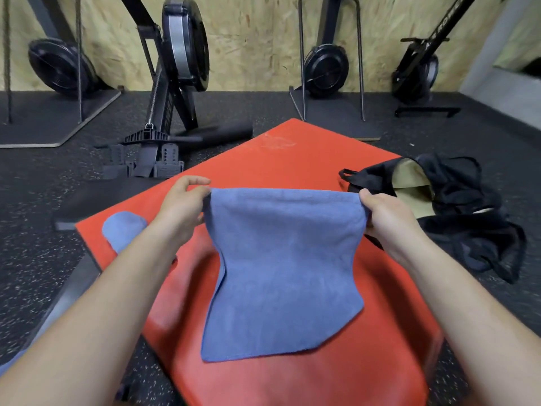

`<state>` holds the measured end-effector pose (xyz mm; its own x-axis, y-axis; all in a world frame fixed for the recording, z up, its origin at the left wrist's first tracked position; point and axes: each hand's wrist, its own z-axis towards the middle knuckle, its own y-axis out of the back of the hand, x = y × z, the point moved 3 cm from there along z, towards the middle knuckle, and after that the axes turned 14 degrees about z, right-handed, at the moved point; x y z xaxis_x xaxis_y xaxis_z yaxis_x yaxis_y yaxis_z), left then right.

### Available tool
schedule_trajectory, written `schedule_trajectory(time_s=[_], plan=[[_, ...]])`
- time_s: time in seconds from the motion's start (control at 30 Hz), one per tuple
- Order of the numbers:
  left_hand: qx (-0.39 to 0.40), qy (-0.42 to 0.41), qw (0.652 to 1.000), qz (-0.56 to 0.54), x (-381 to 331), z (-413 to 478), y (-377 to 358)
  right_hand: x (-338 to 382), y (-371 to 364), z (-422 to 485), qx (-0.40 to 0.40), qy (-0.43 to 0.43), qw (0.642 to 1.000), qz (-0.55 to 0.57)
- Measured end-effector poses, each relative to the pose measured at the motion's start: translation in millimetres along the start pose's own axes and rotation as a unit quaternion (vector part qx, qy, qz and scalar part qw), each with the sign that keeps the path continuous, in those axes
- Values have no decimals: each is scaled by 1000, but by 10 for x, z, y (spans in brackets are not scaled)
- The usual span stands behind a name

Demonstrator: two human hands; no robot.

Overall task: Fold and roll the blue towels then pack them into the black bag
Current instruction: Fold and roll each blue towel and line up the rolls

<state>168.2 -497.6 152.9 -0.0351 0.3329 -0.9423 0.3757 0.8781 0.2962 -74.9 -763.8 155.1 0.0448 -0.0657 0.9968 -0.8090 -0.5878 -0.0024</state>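
A blue towel (281,268) hangs stretched between my two hands above the red mat (307,159); its lower edge lies on the mat. My left hand (181,206) pinches the towel's top left corner. My right hand (386,215) pinches the top right corner. A second blue towel (123,230), rolled up, lies on the mat's left edge, partly hidden behind my left forearm. The black bag (450,206) sits slumped on the floor to the right of the mat, its mouth open and showing a tan lining.
The mat lies on dark speckled rubber flooring (44,259). Rowing machines (175,68) and fan-wheel trainers (325,68) stand along the wooden back wall. A black foam roller (225,131) lies beyond the mat's far left edge.
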Motion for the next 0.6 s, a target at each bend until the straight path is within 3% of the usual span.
schedule_trajectory(time_s=[0.1, 0.23, 0.47, 0.6], plan=[[49, 1, 996, -70, -86, -133, -28, -7, 75, -133, 2, 32, 999, -33], [73, -16, 990, -117, -170, -370, 44, 207, 145, -306, -35, 41, 998, 16], [26, -106, 989, -102, -479, -912, 435, 615, 230, -680, 81, 21, 989, 125], [0, -154, 986, -68, -928, -1105, 646, 1095, 217, -815, 124, 88, 983, 106]])
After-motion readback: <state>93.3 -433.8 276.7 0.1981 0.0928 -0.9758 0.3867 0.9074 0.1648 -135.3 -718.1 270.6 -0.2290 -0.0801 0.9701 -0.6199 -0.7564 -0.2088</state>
